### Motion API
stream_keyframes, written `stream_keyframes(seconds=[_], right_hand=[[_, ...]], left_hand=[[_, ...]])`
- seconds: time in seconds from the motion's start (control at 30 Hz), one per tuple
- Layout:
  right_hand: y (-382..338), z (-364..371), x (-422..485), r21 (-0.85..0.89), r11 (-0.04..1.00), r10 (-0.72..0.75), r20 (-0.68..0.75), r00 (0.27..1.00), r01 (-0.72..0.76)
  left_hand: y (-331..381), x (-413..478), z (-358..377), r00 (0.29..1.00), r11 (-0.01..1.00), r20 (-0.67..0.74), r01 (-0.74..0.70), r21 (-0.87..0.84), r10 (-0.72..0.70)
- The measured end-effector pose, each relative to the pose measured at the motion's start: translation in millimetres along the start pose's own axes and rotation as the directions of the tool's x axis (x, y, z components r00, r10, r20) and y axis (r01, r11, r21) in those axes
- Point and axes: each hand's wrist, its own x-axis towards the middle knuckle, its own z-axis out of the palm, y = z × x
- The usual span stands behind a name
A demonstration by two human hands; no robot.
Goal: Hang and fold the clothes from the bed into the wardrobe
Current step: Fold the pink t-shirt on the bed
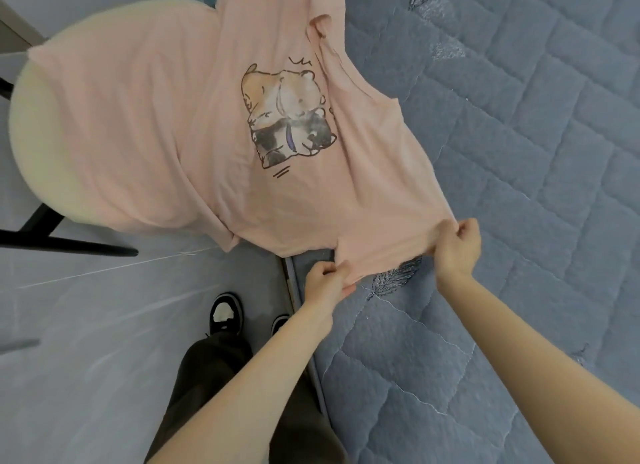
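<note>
Pink short-sleeved cotton T-shirt (194, 124), printed side up, with a cartoon print of huddled animals (287, 117) at its centre. The garment is spread out and pulled taut from its near edge. That edge is gathered into folds where both hands hold it.

Left hand (327, 280): at the near edge of the T-shirt, fingers curled and pinching a bunch of the fabric. Right hand (457, 249): at the same edge, just to the right of the left hand, fingers curled round a second bunch of fabric. Both forearms are bare and reach forward.

To the right of the T-shirt, and under its right part, lies the bed's blue-grey quilted cover (519, 152), stitched in a brick-like pattern. To the left, partly covered by the T-shirt, is a cream rounded upholstered chair (38, 117) on thin black metal legs (69, 244). It cannot be told whether the fabric rests on the seat.

Below the T-shirt is a pale grey floor (86, 325). On it stand the person's black-and-white shoes (225, 313), below dark brown trousers (207, 377), close to the bed's edge.
</note>
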Motion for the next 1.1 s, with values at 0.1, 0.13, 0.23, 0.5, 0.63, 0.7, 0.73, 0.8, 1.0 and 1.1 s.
stream_keyframes(seconds=[0.1,0.13,0.23,0.5,0.63,0.7,0.73,0.8,1.0,1.1], right_hand=[[12,-15,-7,-0.165,0.984,0.062,0.006,0.998,-0.060],[18,-18,-7,-0.208,0.973,0.108,0.025,0.994,-0.101],[26,-23,-5,-0.287,0.945,0.176,0.052,0.983,-0.154],[0,-25,-17,-0.285,0.949,0.160,0.060,0.985,-0.137],[-47,-2,-15,-0.186,0.982,0.011,0.143,0.990,0.017],[-73,20,-6,-0.127,0.991,-0.014,0.202,0.979,0.040],[-86,31,-2,-0.078,0.996,-0.018,0.227,0.974,0.036],[-112,52,3,0.030,1.000,-0.008,0.284,0.959,-0.001],[-143,96,14,0.139,0.989,-0.098,0.398,0.912,0.045],[-122,102,22,-0.206,0.958,-0.130,0.308,0.943,0.199]], left_hand=[[1,-8,10,1.000,0.999,0.009,0.029,0.023,-0.029],[1,-9,14,0.999,0.998,0.008,0.052,0.024,-0.052],[0,-8,18,0.994,0.993,0.000,0.106,0.043,-0.106],[25,-17,2,0.970,0.970,0.012,0.242,0.012,-0.243],[59,-16,-8,0.961,0.955,0.046,0.277,-0.108,-0.273],[80,-5,-16,0.967,0.941,0.026,0.252,-0.227,-0.252],[91,0,-19,0.969,0.927,0.040,0.245,-0.285,-0.244],[116,8,-23,0.971,0.912,0.107,0.240,-0.334,-0.216],[165,39,-38,0.997,0.997,-0.040,0.064,-0.040,-0.066],[167,52,-45,0.997,0.947,-0.079,0.031,0.321,-0.006]])
